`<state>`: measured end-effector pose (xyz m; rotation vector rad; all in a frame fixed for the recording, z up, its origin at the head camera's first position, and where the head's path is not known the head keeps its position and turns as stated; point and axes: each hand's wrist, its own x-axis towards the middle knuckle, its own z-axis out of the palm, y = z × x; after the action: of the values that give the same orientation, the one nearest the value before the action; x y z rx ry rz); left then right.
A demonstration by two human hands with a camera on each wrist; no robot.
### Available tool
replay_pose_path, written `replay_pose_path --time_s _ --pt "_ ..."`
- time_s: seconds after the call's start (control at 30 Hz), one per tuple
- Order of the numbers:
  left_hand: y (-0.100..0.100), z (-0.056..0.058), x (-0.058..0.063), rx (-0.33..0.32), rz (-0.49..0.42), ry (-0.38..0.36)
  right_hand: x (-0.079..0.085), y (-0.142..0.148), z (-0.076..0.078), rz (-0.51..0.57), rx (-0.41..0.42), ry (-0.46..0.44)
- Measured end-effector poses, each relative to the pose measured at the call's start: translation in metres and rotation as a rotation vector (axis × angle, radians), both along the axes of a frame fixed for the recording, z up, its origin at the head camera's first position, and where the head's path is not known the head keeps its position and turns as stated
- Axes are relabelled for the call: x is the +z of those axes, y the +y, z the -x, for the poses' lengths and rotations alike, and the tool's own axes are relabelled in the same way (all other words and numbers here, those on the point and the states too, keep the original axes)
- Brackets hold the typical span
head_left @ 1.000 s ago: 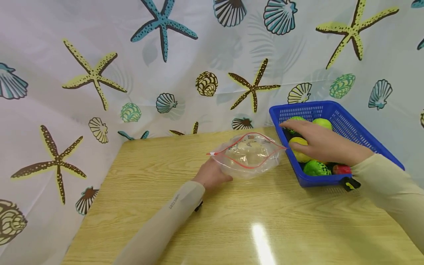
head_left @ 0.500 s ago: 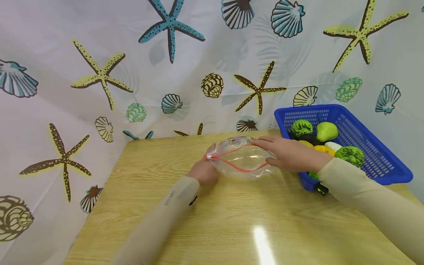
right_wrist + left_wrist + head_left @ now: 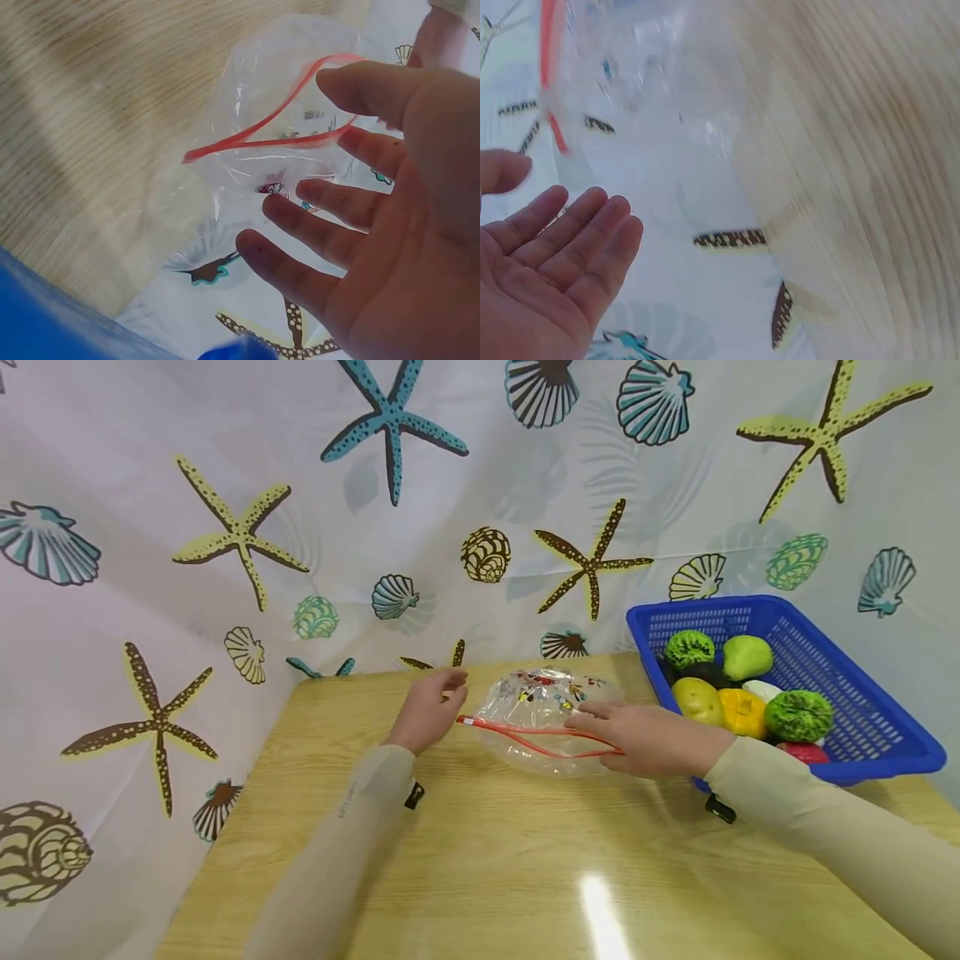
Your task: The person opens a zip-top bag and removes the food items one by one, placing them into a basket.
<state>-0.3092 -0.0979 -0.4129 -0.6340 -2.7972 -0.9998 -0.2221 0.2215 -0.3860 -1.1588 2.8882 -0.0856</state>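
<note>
A clear plastic zip bag (image 3: 536,697) with red zip edges and small colourful prints stands on the wooden table, its mouth partly parted. At the zip's left end sits a white slider (image 3: 468,722). Just left of that end is my left hand (image 3: 427,710), apart from the bag; in the left wrist view its fingers (image 3: 592,255) are extended, with nothing in the palm. My right hand (image 3: 651,739) overlaps the bag's right end in the head view. Spread, slightly bent fingers (image 3: 315,229) show beside the bag in the right wrist view, gripping nothing.
A blue plastic basket (image 3: 888,764) stands at the right, close behind my right hand. It contains a green pear (image 3: 747,657), a yellow pepper-like piece (image 3: 742,713), crinkled green pieces (image 3: 799,716) and other produce. A shell-and-starfish curtain (image 3: 420,527) hangs behind the table.
My right hand has come left from over the basket to the bag's right end. My left hand has moved left, away from the bag. The bag's mouth has narrowed.
</note>
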Motion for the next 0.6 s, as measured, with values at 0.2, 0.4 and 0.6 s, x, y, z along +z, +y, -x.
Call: replay_pose_path --time_s 0.2,0.4,0.6 --pt "0.023 -0.012 -0.003 -0.06 0.186 -0.02 -0.008 -0.008 0.01 -0.03 0.058 -0.019" --pt "0.027 -0.014 -0.015 -0.023 0.269 0.001 -0.002 -0.012 0.013 -0.022 0.027 -0.065" --pt "0.031 -0.016 -0.002 -0.017 0.215 0.067 0.019 -0.006 0.013 0.075 -0.057 -0.035"
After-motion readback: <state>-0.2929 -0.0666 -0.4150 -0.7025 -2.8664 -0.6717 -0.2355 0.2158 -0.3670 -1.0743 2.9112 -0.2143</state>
